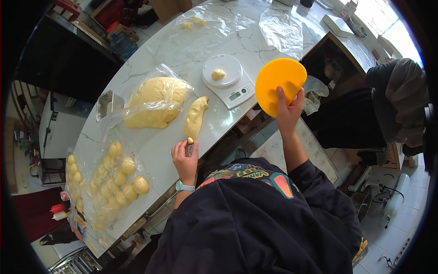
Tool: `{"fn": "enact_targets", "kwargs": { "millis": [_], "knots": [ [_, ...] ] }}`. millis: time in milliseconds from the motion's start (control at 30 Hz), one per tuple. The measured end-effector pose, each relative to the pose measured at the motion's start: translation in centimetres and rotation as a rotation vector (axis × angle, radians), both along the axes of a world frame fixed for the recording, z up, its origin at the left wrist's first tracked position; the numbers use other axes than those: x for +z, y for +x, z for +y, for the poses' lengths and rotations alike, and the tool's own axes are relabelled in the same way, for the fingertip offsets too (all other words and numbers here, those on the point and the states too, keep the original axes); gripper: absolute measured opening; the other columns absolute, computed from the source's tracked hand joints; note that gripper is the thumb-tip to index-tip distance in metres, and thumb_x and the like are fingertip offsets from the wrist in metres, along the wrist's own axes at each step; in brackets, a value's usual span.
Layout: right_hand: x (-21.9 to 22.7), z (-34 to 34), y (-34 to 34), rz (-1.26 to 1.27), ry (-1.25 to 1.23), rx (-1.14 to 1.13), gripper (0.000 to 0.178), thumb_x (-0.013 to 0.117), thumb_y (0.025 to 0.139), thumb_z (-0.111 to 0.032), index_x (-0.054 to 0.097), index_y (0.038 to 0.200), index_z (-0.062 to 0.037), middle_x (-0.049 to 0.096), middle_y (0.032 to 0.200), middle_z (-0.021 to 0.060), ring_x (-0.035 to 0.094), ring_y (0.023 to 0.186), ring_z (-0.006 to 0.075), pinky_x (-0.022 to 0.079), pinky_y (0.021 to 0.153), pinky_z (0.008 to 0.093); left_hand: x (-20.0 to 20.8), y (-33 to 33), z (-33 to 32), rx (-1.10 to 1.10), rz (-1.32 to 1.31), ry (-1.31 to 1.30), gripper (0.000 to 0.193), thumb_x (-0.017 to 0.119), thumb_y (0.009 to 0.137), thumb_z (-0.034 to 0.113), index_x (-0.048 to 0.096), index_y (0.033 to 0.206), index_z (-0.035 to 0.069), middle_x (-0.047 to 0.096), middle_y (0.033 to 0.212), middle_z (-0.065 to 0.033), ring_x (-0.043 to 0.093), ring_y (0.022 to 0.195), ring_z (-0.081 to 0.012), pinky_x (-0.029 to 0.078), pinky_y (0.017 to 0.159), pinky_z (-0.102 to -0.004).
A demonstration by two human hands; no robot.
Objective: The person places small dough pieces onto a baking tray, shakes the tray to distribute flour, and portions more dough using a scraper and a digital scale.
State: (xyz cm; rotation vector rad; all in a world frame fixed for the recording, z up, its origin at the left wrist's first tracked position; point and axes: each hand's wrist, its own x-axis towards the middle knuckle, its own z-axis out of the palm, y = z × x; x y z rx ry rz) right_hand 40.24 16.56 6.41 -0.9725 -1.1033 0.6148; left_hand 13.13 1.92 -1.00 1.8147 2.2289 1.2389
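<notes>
My right hand is raised beyond the table's front edge, gripping a yellow plastic dough scraper with a curved edge. Low on the table, my left hand pinches a small bit of dough between thumb and finger. That bit is at the near end of a long strip of yellow dough. A white kitchen scale stands right of the strip, with a small dough lump on its round platform. To the left, a big dough mass lies partly under clear plastic.
Several round dough balls sit at the left under plastic film. A metal tin stands beside the big dough. Crumpled plastic sheets lie across the far marble tabletop. Another person in dark clothes is at the right.
</notes>
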Motion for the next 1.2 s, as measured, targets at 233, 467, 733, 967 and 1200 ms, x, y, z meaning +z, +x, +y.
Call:
{"fn": "enact_targets", "kwargs": {
  "millis": [233, 467, 733, 967, 1200],
  "knots": [
    [1.2, -4.1, -6.0, -0.429, -0.204, 0.557, 0.036, 0.066, 0.086, -0.010, 0.047, 0.116, -0.0029, 0.067, 0.090, 0.0158, 0.070, 0.079, 0.0255, 0.055, 0.066, 0.0326, -0.3, -1.0, -0.3, -0.031, -0.121, 0.061, 0.019, 0.072, 0.081, 0.011, 0.065, 0.095, 0.000, 0.065, 0.093, -0.0124, 0.061, 0.082, -0.0296, 0.050, 0.074, -0.0379],
    [1.3, -3.3, -15.3, -0.995, -0.131, 0.903, 0.031, 0.059, 0.083, -0.018, 0.047, 0.110, -0.0060, 0.063, 0.073, 0.0180, 0.062, 0.066, 0.0387, 0.049, 0.057, 0.0467, -0.3, -0.8, -1.5, -0.001, -0.216, 0.065, 0.015, 0.071, 0.079, 0.006, 0.066, 0.093, 0.002, 0.065, 0.093, -0.0106, 0.060, 0.090, -0.0248, 0.052, 0.075, -0.0354],
    [-1.9, -5.3, -18.3, -1.087, -0.044, 0.921, 0.028, 0.056, 0.084, -0.018, 0.047, 0.103, -0.0003, 0.062, 0.067, 0.0185, 0.062, 0.058, 0.0381, 0.048, 0.050, 0.0457, -0.4, -2.0, -1.9, 0.042, -0.290, 0.002, 0.016, 0.072, 0.080, 0.007, 0.064, 0.092, 0.002, 0.065, 0.092, -0.0084, 0.060, 0.089, -0.0187, 0.049, 0.077, -0.0308],
    [-3.6, -5.2, -9.8, -0.365, -0.112, 0.529, 0.032, 0.064, 0.088, -0.010, 0.048, 0.114, 0.0001, 0.068, 0.089, 0.0179, 0.070, 0.079, 0.0286, 0.055, 0.064, 0.0339, 1.8, -1.9, 0.0, 0.099, -0.929, 0.085, 0.025, 0.056, 0.096, 0.021, 0.063, 0.105, -0.002, 0.065, 0.104, -0.0037, 0.058, 0.095, -0.0127, 0.044, 0.085, -0.0268],
    [-2.5, -3.2, -2.4, -0.135, -0.178, 0.207, 0.028, 0.063, 0.090, -0.010, 0.049, 0.112, 0.0002, 0.066, 0.093, 0.0102, 0.064, 0.084, 0.0139, 0.051, 0.073, 0.0271, 8.2, 2.3, 11.8, -0.444, -0.864, 0.008, 0.045, 0.036, 0.102, 0.033, 0.044, 0.132, 0.000, 0.057, 0.129, -0.0110, 0.049, 0.122, -0.0193, 0.035, 0.099, -0.0300]
  ]
}}
